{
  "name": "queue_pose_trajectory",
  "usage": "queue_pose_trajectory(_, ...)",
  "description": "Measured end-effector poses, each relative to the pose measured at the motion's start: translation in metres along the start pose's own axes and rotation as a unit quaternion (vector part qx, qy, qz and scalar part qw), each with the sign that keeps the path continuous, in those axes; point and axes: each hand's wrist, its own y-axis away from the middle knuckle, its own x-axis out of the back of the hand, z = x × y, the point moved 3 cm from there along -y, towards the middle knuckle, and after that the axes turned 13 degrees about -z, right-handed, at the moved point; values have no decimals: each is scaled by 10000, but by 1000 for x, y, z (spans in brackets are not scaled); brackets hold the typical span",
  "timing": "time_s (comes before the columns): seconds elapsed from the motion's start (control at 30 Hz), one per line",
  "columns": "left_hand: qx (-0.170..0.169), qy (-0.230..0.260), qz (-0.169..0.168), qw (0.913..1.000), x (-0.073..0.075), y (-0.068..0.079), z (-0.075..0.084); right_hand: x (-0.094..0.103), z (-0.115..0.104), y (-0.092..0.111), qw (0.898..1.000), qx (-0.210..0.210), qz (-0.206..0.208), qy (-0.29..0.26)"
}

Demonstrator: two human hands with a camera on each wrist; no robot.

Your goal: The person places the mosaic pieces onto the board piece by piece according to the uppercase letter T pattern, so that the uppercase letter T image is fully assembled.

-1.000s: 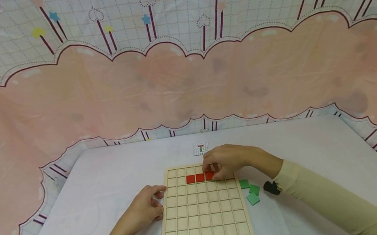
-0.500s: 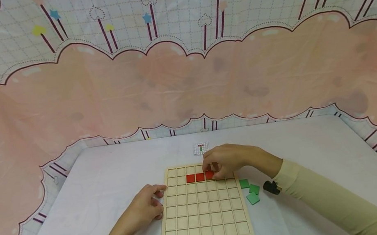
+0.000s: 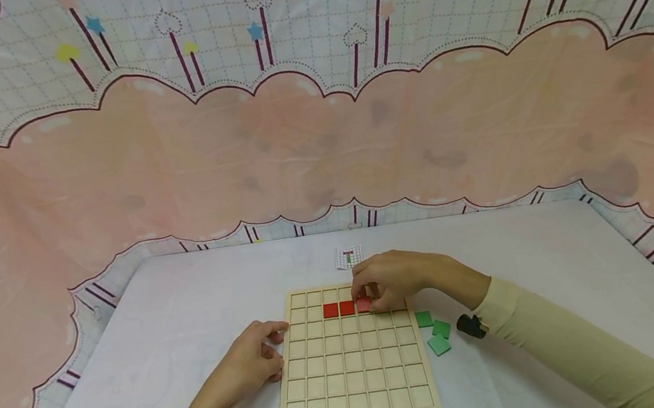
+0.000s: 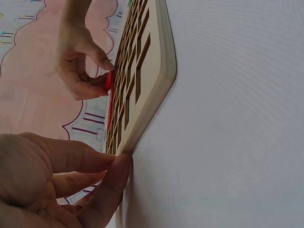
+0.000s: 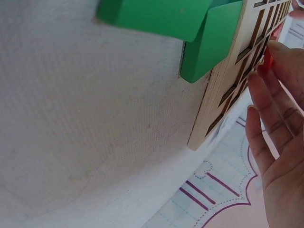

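Note:
A square wooden grid board (image 3: 353,362) lies on the table, with two red tiles (image 3: 339,309) side by side in its second row from the far edge. My right hand (image 3: 394,275) pinches a third red tile (image 3: 364,304) by its edges at the cell just right of them; in the left wrist view this tile (image 4: 109,80) stands slightly proud of the board. With thumb and index finger, my left hand (image 3: 255,357) grips the board's left edge. The left wrist view shows those fingertips (image 4: 121,164) right at the rim.
Several green tiles (image 3: 438,345) lie right of the board, some close to its edge. Beyond its far side is a small printed card (image 3: 348,258) with a grid pattern in red and green. A patterned cloth (image 3: 316,141) hangs behind the white table (image 3: 217,287).
The red tile in my right hand now looks paler and catches the light, as its tilt shifts slightly. Both hands stay in nearly the same place.

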Motion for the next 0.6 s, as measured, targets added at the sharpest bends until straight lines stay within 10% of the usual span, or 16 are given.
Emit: queue_pose_trajectory(0.6,58,2,31,10000,0,0,1,0,0,0,10000,-3,22,24)
